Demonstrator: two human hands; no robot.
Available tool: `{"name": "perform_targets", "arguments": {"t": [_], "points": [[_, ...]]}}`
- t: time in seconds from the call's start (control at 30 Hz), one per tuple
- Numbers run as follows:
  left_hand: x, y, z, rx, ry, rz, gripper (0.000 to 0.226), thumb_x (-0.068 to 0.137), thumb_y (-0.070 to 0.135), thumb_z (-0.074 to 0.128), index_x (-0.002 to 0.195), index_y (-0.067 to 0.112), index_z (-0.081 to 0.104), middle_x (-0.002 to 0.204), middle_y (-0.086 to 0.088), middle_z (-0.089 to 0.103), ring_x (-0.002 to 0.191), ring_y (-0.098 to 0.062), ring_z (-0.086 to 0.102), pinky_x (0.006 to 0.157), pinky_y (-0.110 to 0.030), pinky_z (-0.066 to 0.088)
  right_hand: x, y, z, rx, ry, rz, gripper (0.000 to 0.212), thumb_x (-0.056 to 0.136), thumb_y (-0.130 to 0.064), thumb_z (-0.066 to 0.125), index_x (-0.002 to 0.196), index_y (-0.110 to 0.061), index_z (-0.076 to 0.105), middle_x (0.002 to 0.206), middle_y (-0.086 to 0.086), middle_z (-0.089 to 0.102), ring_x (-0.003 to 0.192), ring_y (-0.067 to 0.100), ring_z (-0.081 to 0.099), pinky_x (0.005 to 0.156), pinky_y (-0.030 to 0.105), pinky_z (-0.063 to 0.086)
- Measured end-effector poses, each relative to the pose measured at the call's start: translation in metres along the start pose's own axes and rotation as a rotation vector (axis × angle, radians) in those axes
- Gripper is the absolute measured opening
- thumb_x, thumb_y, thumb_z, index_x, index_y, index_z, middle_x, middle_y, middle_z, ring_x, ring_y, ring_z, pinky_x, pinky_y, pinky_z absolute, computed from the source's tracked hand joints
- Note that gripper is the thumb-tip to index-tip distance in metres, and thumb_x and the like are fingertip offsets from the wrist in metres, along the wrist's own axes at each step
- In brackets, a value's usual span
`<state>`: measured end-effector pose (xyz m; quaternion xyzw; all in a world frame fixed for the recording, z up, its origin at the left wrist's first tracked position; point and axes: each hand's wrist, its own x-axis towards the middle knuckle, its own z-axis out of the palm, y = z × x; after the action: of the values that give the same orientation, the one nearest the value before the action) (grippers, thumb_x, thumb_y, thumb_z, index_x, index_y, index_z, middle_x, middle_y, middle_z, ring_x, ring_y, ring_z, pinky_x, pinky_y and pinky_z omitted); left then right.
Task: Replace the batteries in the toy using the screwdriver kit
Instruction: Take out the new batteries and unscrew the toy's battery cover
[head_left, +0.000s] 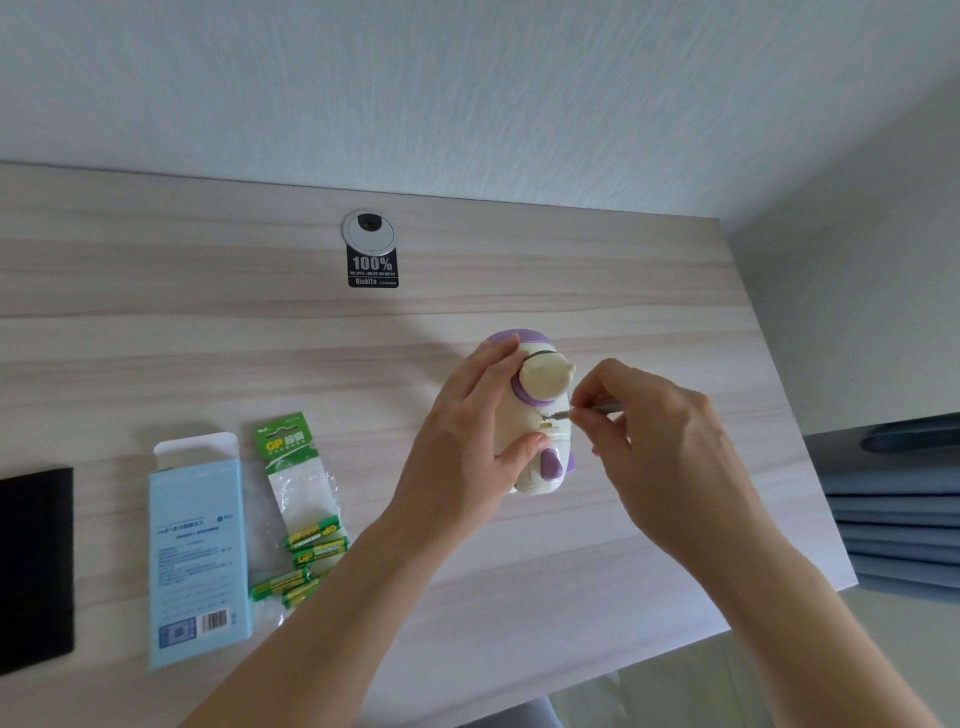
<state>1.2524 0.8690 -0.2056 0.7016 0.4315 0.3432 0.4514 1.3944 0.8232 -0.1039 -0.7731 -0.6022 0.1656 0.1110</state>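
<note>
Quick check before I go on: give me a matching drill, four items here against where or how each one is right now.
1. cream-and-purple plastic toy
2. slim silver metal screwdriver
3. green card-and-plastic battery pack
4. light blue cardboard box

A. lying flat, top flap open
B. pinched by the right hand
C. gripped by the left hand
D. lying just right of the box

Pairs: 1-C, 2-B, 3-D, 4-A.
</note>
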Motion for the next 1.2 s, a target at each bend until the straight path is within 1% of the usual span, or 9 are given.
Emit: {"name": "perform_targets", "arguments": {"t": [0.1, 0.27, 0.5, 0.6, 0.7, 0.9, 1.0, 1.1, 1.2], "points": [[0.000, -0.002, 0.001, -0.004, -0.003, -0.002, 0.070, 0.079, 0.017, 0.081, 0.142, 0.017, 0.051, 0.153, 0.010, 0.041, 0.143, -0.006, 0.035, 0.104, -0.042, 0.048, 0.001, -0.004, -0.002, -0.006, -0.006, -0.049, 0.011, 0.092, -0.019, 0.063, 0.092, -0.028, 0.058, 0.089, -0.010, 0.063, 0.078, 0.021, 0.064, 0.064, 0.046, 0.055], [0.000, -0.001, 0.003, -0.011, -0.001, -0.006, 0.070, 0.079, 0.018, 0.081, 0.142, 0.018, 0.051, 0.153, 0.013, 0.039, 0.143, -0.002, 0.033, 0.100, -0.042, 0.051, 0.002, -0.007, -0.004, -0.200, 0.032, 0.051, 0.025, 0.094, -0.049, 0.055, 0.084, -0.026, 0.056, 0.074, -0.010, 0.066, 0.070, 0.024, 0.062, 0.060, 0.036, 0.051], [0.000, -0.002, 0.003, -0.018, -0.007, 0.004, 0.069, 0.079, 0.016, 0.080, 0.142, 0.018, 0.051, 0.152, 0.011, 0.041, 0.144, -0.004, 0.033, 0.101, -0.043, 0.051, 0.001, -0.007, -0.003, -0.045, 0.003, 0.006, 0.019, 0.089, -0.014, 0.062, 0.095, -0.032, 0.058, 0.089, -0.014, 0.068, 0.082, 0.020, 0.065, 0.065, 0.042, 0.055], [0.001, -0.002, 0.003, -0.010, -0.002, 0.000, 0.069, 0.079, 0.017, 0.081, 0.142, 0.018, 0.051, 0.153, 0.012, 0.040, 0.144, -0.004, 0.033, 0.099, -0.043, 0.053, 0.003, -0.010, -0.005, -0.137, -0.013, 0.086, 0.011, 0.088, -0.040, 0.062, 0.095, -0.034, 0.056, 0.087, -0.018, 0.067, 0.079, 0.017, 0.064, 0.066, 0.034, 0.051], [0.001, -0.002, 0.004, -0.017, -0.004, 0.001, 0.068, 0.079, 0.018, 0.081, 0.141, 0.018, 0.051, 0.152, 0.014, 0.040, 0.143, -0.002, 0.033, 0.098, -0.044, 0.053, 0.004, -0.008, -0.003, -0.218, 0.025, 0.115, 0.032, 0.091, -0.056, 0.055, 0.082, -0.025, 0.058, 0.074, -0.010, 0.067, 0.073, 0.025, 0.062, 0.062, 0.034, 0.050], [0.001, -0.002, 0.004, -0.027, -0.012, 0.003, 0.068, 0.079, 0.017, 0.080, 0.141, 0.018, 0.051, 0.152, 0.012, 0.040, 0.144, -0.004, 0.033, 0.099, -0.044, 0.052, 0.004, 0.000, -0.001, -0.034, 0.007, -0.107, 0.011, 0.091, -0.014, 0.065, 0.084, -0.021, 0.060, 0.079, -0.005, 0.062, 0.072, 0.024, 0.062, 0.060, 0.045, 0.052], [0.000, -0.002, 0.003, -0.016, -0.010, -0.002, 0.069, 0.080, 0.018, 0.080, 0.142, 0.017, 0.050, 0.154, 0.011, 0.039, 0.144, -0.006, 0.034, 0.101, -0.042, 0.051, 0.002, -0.004, -0.003, -0.065, -0.010, -0.086, 0.007, 0.091, -0.026, 0.063, 0.094, -0.028, 0.057, 0.089, -0.012, 0.063, 0.078, 0.018, 0.064, 0.064, 0.041, 0.054], [0.000, -0.001, 0.003, -0.008, 0.001, -0.002, 0.070, 0.080, 0.018, 0.081, 0.142, 0.017, 0.050, 0.153, 0.012, 0.039, 0.143, -0.006, 0.036, 0.102, -0.041, 0.050, 0.002, -0.004, -0.005, -0.210, 0.011, 0.021, 0.027, 0.093, -0.051, 0.053, 0.087, -0.025, 0.056, 0.079, -0.011, 0.066, 0.071, 0.022, 0.062, 0.063, 0.037, 0.053], [0.000, 0.000, 0.003, -0.014, 0.003, -0.005, 0.070, 0.079, 0.018, 0.081, 0.143, 0.018, 0.050, 0.153, 0.013, 0.039, 0.143, -0.006, 0.035, 0.103, -0.040, 0.049, 0.002, 0.000, -0.003, -0.151, 0.027, -0.041, 0.026, 0.097, -0.039, 0.054, 0.081, -0.019, 0.056, 0.068, -0.003, 0.063, 0.063, 0.026, 0.060, 0.057, 0.042, 0.052]]}}
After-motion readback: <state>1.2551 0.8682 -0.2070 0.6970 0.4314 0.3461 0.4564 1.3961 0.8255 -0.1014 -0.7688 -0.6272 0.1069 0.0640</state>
